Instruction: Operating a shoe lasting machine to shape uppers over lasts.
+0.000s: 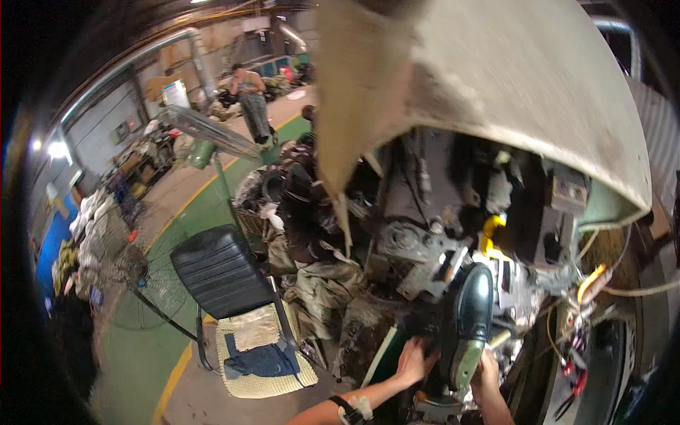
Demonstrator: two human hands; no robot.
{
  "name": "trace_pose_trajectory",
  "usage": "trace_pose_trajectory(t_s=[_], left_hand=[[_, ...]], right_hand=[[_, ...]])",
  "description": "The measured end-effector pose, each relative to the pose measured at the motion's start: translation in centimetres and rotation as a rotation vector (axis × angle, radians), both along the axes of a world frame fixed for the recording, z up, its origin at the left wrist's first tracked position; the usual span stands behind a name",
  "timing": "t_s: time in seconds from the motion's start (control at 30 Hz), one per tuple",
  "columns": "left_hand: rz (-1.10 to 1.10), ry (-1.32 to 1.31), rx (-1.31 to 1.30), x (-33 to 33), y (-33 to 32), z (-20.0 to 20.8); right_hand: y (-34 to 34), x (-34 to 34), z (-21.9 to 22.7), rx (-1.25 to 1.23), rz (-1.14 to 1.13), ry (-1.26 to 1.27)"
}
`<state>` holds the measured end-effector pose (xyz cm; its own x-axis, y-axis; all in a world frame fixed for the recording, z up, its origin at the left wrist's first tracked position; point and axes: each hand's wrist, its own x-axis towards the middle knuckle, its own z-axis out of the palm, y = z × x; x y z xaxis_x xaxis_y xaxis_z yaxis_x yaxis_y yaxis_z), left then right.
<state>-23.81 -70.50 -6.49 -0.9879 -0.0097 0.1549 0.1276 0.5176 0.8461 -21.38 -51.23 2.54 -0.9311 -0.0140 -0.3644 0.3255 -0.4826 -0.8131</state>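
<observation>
A glossy black shoe point(475, 303) sits on a green shoe last point(466, 364) with its toe pointing away from me, into the front of a machine point(418, 244). My right hand point(486, 381) is closed round the heel end of the last; some of its fingers are hidden behind it. To the left of the shoe, my left hand point(412, 363) is close to dark machine parts, with a band on its wrist. Its fingertips are lost in shadow, so what they touch does not show.
A large pale machine hood point(524, 78) hangs over the work. A black office chair point(214, 273) with a dark cloth on its seat stands to the left, beside a wire-caged fan point(145, 283). Piled sacks point(322, 294) lie behind it. A person point(253, 99) stands far back.
</observation>
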Motion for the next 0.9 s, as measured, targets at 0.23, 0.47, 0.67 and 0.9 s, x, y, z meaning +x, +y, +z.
trace_pose_trajectory(t_s=[0.23, 0.47, 0.67, 0.9], left_hand=[[-0.363, -0.593, -0.022, 1.5, -4.0, -3.1], [-0.480, -0.512, -0.007, 5.2, -6.8, -0.3], [-0.382, -0.209, -0.175, 12.2, -12.0, 8.9], [0.354, -0.040, 1.072, 12.4, -19.9, 18.5]], right_hand=[[1.9, 4.7, 5.0, 0.239, -0.097, -0.158], [2.2, 4.9, 4.7, 0.238, -0.197, 0.091], [2.3, 7.2, 3.6, 0.550, -0.245, 0.307], [-6.8, 13.9, 12.1, 1.057, 0.395, 1.258]])
